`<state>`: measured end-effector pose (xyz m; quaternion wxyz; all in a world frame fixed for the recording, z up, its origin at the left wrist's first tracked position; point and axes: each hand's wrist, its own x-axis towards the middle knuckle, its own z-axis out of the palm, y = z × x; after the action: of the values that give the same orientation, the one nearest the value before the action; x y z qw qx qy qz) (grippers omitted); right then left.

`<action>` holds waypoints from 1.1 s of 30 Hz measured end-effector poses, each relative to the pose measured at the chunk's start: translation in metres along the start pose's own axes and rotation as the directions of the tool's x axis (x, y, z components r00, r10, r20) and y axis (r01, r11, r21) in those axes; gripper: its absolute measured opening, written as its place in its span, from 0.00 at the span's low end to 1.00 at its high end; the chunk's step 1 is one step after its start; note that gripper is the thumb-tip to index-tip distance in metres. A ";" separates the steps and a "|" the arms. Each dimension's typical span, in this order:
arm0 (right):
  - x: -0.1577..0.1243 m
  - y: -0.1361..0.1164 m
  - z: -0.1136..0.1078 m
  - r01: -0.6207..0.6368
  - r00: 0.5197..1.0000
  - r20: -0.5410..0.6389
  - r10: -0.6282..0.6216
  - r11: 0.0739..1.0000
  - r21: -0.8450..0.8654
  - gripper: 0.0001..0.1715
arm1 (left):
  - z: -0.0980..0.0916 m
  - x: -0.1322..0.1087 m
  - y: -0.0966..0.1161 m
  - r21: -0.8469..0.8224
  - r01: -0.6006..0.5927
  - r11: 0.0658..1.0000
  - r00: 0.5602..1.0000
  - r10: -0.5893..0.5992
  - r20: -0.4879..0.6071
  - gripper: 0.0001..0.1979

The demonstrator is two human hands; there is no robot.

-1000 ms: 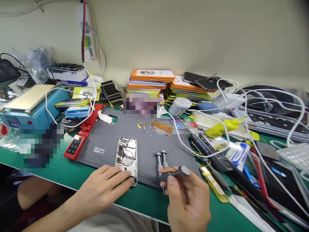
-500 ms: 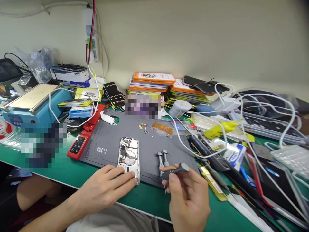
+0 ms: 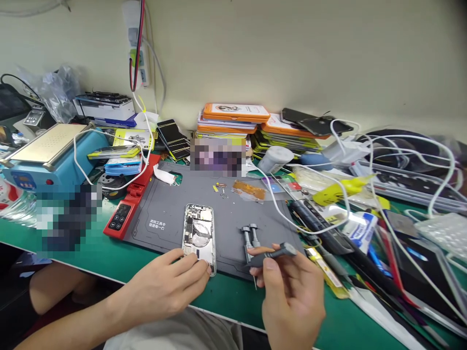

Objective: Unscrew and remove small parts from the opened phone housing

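An opened phone lies on the grey work mat with its inner parts showing. My left hand rests on its lower end, fingers bent over the frame and gripping it near the bottom edge; the thumb is hidden. In my right hand is a dark grey screwdriver, held slantwise between thumb and fingers, off to the right of the phone. A thin metal shaft points down below those fingers. Just beyond the hand, two more grey screwdrivers lie side by side on the mat.
Small loose parts and an orange-brown strip lie on the grey mat. A red control unit borders it at left, near a blue machine. Cables, pouches and tools crowd the right; orange boxes are stacked behind.
The whole view has shifted slightly. The fingers of my left hand have drawn in and bent more at the phone's lower end. My right hand still holds the screwdriver in much the same place.
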<state>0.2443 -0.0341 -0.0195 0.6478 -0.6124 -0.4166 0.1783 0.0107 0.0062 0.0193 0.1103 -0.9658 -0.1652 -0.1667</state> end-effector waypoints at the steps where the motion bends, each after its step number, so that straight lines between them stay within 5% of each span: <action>1: 0.000 -0.001 0.000 -0.001 1.000 -0.004 0.001 1.000 0.000 0.20 | 0.000 0.000 0.000 -0.017 0.010 1.000 1.000 -0.010 -0.022 0.13; 11: -0.001 -0.001 -0.001 -0.002 1.000 -0.016 0.002 1.000 -0.010 0.18 | 0.013 0.001 0.003 -0.156 0.105 0.982 0.984 -0.125 -0.125 0.09; 21: 0.001 -0.007 0.003 -0.034 0.997 -0.069 0.038 0.998 0.050 0.18 | 0.007 0.000 0.017 -0.091 0.155 0.984 0.985 -0.161 -0.060 0.15; 33: 0.001 -0.010 0.008 0.045 0.996 -0.077 -0.041 0.997 0.057 0.22 | 0.024 -0.020 0.039 0.031 0.271 0.962 0.954 -0.264 -0.140 0.18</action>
<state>0.2363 -0.0301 -0.0108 0.6845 -0.5904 -0.3994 0.1530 0.0133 -0.0288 -0.0163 0.1215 -0.9180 -0.2908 -0.2406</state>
